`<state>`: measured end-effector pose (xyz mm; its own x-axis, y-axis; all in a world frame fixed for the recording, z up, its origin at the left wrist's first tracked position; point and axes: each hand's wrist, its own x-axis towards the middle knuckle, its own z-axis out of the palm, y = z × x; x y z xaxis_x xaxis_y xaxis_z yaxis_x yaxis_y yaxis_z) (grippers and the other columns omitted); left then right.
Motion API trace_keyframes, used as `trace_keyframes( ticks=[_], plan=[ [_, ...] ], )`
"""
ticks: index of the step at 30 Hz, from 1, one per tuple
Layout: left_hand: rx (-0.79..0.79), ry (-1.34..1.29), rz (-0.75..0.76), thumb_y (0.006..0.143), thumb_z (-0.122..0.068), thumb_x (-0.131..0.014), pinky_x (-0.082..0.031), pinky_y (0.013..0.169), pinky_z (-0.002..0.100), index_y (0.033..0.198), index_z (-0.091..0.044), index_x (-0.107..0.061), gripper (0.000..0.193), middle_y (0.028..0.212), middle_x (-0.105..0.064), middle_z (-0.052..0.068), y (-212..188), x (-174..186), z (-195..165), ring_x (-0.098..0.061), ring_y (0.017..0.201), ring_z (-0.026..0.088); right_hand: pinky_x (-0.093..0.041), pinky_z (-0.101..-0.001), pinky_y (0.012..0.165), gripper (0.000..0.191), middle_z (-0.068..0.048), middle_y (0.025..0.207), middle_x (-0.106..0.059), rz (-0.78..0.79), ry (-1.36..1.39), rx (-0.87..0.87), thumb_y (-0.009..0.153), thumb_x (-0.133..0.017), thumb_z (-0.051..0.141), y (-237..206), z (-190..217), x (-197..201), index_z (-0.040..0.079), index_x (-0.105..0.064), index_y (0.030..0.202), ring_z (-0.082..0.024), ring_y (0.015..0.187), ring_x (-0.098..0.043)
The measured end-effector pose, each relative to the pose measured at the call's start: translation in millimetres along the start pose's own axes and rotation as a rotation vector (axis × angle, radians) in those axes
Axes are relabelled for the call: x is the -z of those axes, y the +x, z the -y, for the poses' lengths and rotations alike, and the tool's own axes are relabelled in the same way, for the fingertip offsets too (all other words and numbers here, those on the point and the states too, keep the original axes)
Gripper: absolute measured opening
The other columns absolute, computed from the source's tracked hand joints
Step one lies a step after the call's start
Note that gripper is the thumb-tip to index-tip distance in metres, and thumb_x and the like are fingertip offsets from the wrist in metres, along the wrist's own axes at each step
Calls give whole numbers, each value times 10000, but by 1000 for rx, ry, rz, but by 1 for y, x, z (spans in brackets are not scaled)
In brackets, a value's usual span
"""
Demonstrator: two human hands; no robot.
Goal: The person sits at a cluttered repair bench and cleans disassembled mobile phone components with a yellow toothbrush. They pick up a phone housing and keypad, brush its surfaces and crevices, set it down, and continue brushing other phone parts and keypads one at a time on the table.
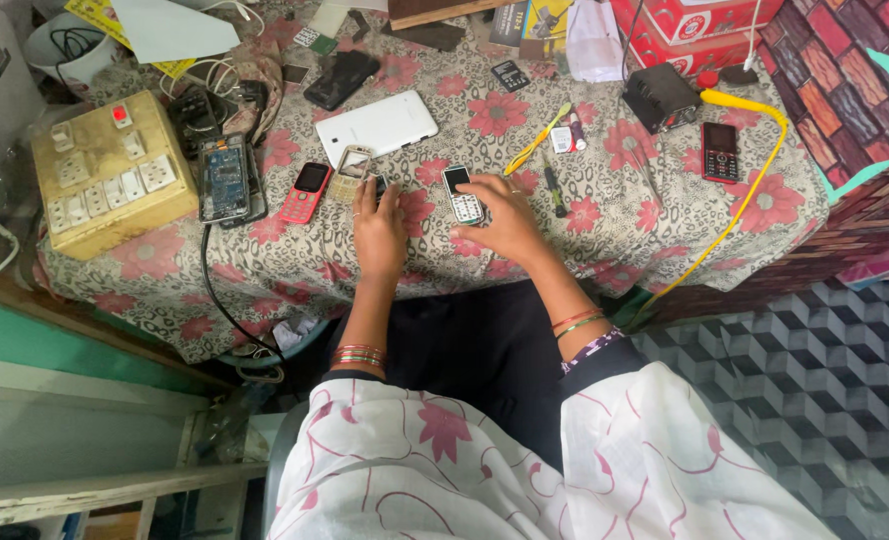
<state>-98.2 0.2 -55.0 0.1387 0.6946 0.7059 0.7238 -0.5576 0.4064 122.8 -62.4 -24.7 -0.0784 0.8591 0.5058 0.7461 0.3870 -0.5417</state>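
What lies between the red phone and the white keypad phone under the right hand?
In the head view, between the red phone and the white phone: a beige phone frame and the left hand.

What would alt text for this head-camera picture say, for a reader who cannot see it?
A person's right hand rests on a small white keypad phone on a floral tablecloth, the left hand flat beside it. A red phone lies to the left.

Soft matt printed cloth (605, 215) drapes the worktop. The small keypad phone (462, 197) shows a glossy dark screen over pale plastic keys. The white tablet back (377, 125) is smooth plastic with a sheen. The red phone (306, 191) is glossy plastic. The switchboard (113, 172) is grimy, dull yellowed plastic.
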Motion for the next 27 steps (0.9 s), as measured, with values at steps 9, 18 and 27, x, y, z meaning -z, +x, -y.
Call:
trace_keyframes(
  ticks=[9,18,27],
  plan=[
    [-11,-145,-69,987,-87,-658,-477,1082,520,1101,1,-657,145,1376,-609,270,-4,0,9,-552,1328,465,-572,-326,826,298,-54,1037,-787,-141,323,-347,931,-753,225,-2,-13,-20,127,-741,1212,-164,961,-750],
    [127,-227,-13,934,-79,-693,-517,1010,449,1091,-51,-715,161,1232,-730,172,-6,7,11,-609,1307,353,-455,-278,564,214,-41,686,-653,-354,274,-247,953,-710,137,-6,-18,-29,81,-733,1158,-86,583,-571],
    [477,-355,-6,1032,-139,-579,-559,879,436,1223,-64,-678,228,1086,-739,197,-3,18,0,-737,981,350,-413,-251,538,160,9,635,-614,-312,299,-283,962,-739,200,-7,-17,-26,40,-747,959,-39,578,-520]
  ],
)
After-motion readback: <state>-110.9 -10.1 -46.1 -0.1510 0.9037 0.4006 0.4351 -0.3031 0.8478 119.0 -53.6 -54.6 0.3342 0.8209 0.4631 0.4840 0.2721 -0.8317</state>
